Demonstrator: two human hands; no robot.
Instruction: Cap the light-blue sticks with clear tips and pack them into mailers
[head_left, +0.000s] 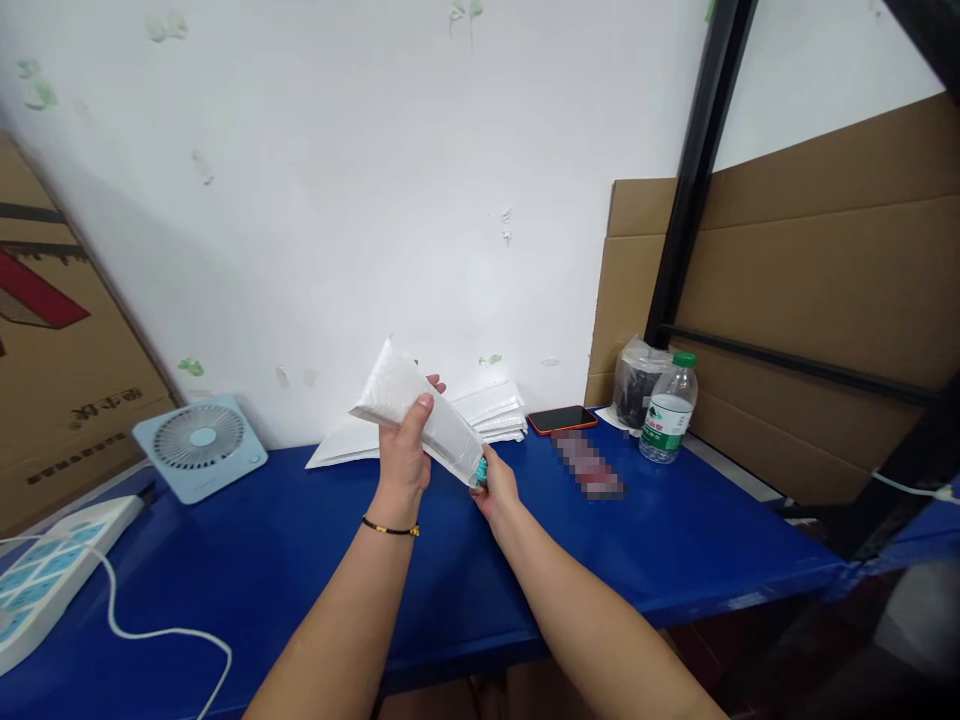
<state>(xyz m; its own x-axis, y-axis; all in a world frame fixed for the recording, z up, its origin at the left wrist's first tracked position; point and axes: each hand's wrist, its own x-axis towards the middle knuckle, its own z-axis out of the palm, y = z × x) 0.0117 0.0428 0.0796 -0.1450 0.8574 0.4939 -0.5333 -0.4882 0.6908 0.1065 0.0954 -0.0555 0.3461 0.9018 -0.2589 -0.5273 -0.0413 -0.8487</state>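
Observation:
A white bubble mailer (391,385) is held up at a slant above the blue table, its far end to the upper left. Around its middle wraps my left hand (405,445), thumb on top. At the mailer's lower right end, my right hand (499,485) is closed on a small teal thing (482,470) at the opening. Most of that teal thing is hidden by the mailer and my fingers, so its kind does not show. Behind my hands, more white mailers (495,410) lie in a pile against the wall.
On the blue table (300,570) stand a light blue fan (201,445) and a white power strip (56,580) with a cable at left. To the right are a phone (562,420), a blurred-out flat item (587,463), a water bottle (667,410) and a bagged dark object (636,385).

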